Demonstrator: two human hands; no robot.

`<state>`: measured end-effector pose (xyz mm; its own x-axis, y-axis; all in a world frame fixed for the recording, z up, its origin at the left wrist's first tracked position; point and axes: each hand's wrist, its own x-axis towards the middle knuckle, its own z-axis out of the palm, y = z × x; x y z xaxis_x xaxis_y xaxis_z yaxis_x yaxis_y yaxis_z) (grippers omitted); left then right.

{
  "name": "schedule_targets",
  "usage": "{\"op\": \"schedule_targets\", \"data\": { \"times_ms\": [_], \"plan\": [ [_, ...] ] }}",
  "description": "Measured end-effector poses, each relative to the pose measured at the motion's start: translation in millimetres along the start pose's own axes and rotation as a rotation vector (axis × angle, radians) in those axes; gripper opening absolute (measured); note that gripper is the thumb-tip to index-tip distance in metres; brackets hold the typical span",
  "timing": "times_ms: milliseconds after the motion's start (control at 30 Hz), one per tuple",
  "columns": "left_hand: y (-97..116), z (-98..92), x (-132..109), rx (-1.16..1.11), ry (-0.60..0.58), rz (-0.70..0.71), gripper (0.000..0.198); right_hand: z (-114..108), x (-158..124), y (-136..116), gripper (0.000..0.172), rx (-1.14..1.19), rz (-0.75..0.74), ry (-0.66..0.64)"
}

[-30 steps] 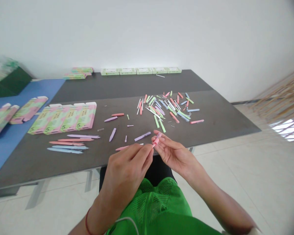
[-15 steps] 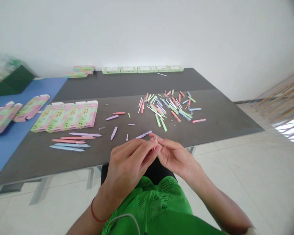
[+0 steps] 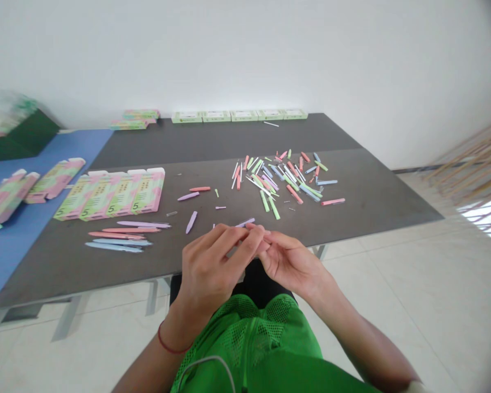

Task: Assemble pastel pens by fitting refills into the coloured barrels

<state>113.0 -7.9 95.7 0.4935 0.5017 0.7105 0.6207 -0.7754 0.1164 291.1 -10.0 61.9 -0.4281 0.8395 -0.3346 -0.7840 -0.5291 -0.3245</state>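
Note:
Close to the table's front edge, my left hand [image 3: 213, 262] and my right hand [image 3: 297, 265] meet at the fingertips. Both are closed in a pinch around a small pink pen part, which the fingers now hide almost fully. Just beyond the fingertips lies a purple pen barrel [image 3: 244, 222], partly covered by my left hand. Left of the hands rest a purple barrel piece [image 3: 191, 222], another purple piece [image 3: 188, 196] and a red piece [image 3: 199, 189]. A small green plunger-like part [image 3: 216, 192] and a purple one [image 3: 220, 207] lie nearby.
A pile of mixed pen parts [image 3: 280, 177] spreads across the table's middle right. Several whole pens [image 3: 118, 240] lie at the left, below upright-printed boxes [image 3: 120, 194]. Green boxes [image 3: 231, 115] line the wall. More cartons [image 3: 55, 180] and a dark green bin [image 3: 22, 134] occupy the blue surface.
My left fingers have shifted over the pink part, which showed between the fingertips before and is now hidden. My left hand also covers a small purple part seen earlier.

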Motion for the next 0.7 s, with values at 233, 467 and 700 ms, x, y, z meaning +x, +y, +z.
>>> {"op": "schedule_targets", "data": {
  "times_ms": [233,467,700],
  "plan": [
    [-4.2,1.5,-2.6,-0.082,0.001,-0.019,0.032,3.6,-0.3,3.2,0.014,0.04,0.028,0.027],
    [-3.0,-1.2,-2.7,-0.196,0.043,-0.124,0.026,3.6,0.7,5.4,0.011,0.003,0.009,0.003],
    [-2.0,-1.0,0.7,-0.25,0.052,-0.15,0.014,1.8,3.2,7.6,0.009,-0.031,-0.036,0.007]
  ]
}}
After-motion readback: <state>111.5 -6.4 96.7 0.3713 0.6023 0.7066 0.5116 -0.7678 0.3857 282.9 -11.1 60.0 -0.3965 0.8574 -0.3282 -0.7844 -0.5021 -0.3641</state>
